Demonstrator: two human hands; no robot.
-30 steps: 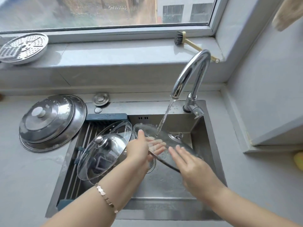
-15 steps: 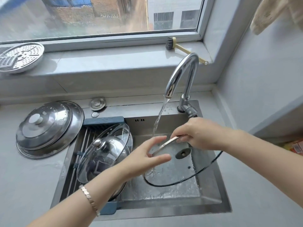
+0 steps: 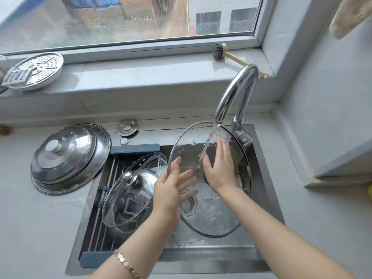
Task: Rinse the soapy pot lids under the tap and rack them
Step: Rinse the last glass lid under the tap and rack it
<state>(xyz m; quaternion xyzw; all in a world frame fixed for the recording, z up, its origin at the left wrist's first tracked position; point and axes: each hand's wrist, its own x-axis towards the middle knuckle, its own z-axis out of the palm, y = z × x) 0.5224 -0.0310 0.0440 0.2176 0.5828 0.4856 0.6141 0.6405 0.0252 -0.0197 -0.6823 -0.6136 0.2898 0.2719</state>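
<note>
**Q:** Containers first, quick.

**A:** On my feed the sink [image 3: 211,258] holds a big glass lid [image 3: 217,218]. It's tilted up steeply, with its top edge just under the tap [image 3: 235,93]. Water [image 3: 209,141] runs onto the glass. The left part of the sink has a rack [image 3: 114,168] with two smaller glass lids [image 3: 130,198] leaning on it. The front one has a metal knob.

**Q:** Around it? Anything blocking?

**A:** Two steel lids [image 3: 68,156] are stacked on the counter [image 3: 30,228] left of the sink. A sink plug [image 3: 127,127] lies behind the rack. The windowsill [image 3: 141,77] has a perforated steamer plate [image 3: 38,70] with a small grater [image 3: 17,77] on it, plus a brush [image 3: 235,57]. The tap's arch hides part of the brush handle. A cloth [image 3: 350,15] hangs top right. The left forearm, with a bracelet [image 3: 126,262], covers the racked lids' right edge.

**Q:** Hands versus the lid?

**A:** The left hand [image 3: 171,190] is at the big lid's left rim, fingers spread and nearly straight, thumb up along the rim. I can't tell which side of the glass they're on. The right hand [image 3: 219,170] is flat on the glass near the middle. Its fingers are straight, close together, and point up into the stream. I can't tell if the lid's low edge touches the sink floor.
</note>
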